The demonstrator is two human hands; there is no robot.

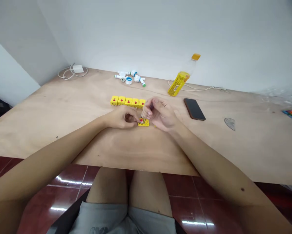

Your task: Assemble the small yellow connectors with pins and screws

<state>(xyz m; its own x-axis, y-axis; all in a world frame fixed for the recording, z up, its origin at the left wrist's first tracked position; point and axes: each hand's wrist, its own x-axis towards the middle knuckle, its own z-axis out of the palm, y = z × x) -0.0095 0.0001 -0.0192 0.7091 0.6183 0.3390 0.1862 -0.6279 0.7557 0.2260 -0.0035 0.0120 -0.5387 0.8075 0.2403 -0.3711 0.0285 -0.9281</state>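
The left hand [121, 117] curls closed, its fingertips pinching the edge of a light, stiff, small yellow plastic connector block [144, 123] lying on the pale plywood tabletop [63, 130]; its edges offer the surest hold. The half-closed right hand [162, 113] is above it, any grip unclear. A row of five matching yellow blocks [127, 101] lies beyond.

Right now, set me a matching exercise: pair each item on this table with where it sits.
Items:
1. Black smartphone
2. White power adapter
3. Row of five yellow blocks
4. Single yellow block

Places:
A. Between the left hand and right hand
B. Just beyond the hands
C. Back left corner, beside a coiled cable
D. To the right of the right hand

Pairs: 1-D, 2-C, 3-B, 4-A
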